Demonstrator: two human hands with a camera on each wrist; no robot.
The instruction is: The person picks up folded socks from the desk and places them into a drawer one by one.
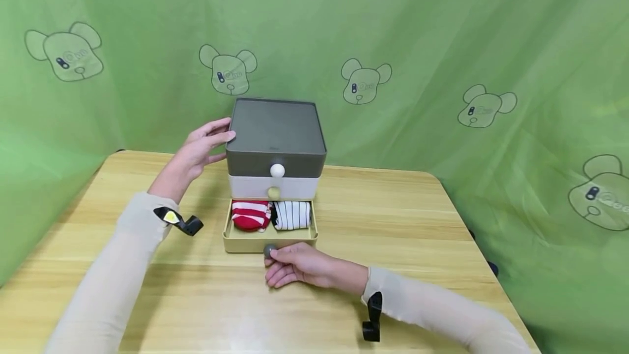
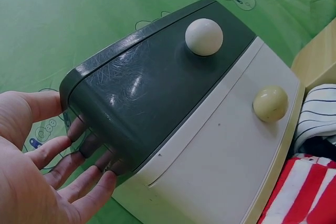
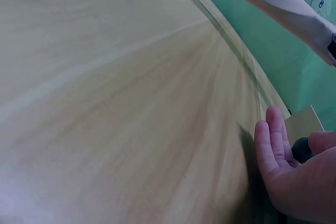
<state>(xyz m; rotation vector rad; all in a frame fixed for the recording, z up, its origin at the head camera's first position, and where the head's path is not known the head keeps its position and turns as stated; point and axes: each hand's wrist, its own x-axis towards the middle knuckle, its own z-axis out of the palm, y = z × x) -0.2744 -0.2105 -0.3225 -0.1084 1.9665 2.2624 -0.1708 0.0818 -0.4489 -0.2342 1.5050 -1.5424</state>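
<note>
A small three-tier drawer box (image 1: 276, 127) stands toward the back of the table, dark grey on top, white in the middle, beige below. Its beige bottom drawer (image 1: 245, 245) is pulled out. Inside lie a red-and-white striped bundle of cloth (image 1: 251, 215) and a white one with dark stripes (image 1: 292, 216). With thumb and forefinger, my right hand (image 1: 307, 265) pinches that drawer's dark round knob (image 1: 268, 251); its other fingers extend loosely. My left hand (image 2: 50, 161) rests its spread fingertips against the left side of the grey top tier (image 2: 152, 77).
The top drawer has a white knob (image 2: 204, 37), the middle one a beige knob (image 2: 270, 104). A light wooden table (image 1: 383, 217) lies beneath everything. Behind it hangs a green curtain (image 1: 417, 26) printed with bear faces. Each wrist wears a black strap mount (image 1: 374, 316).
</note>
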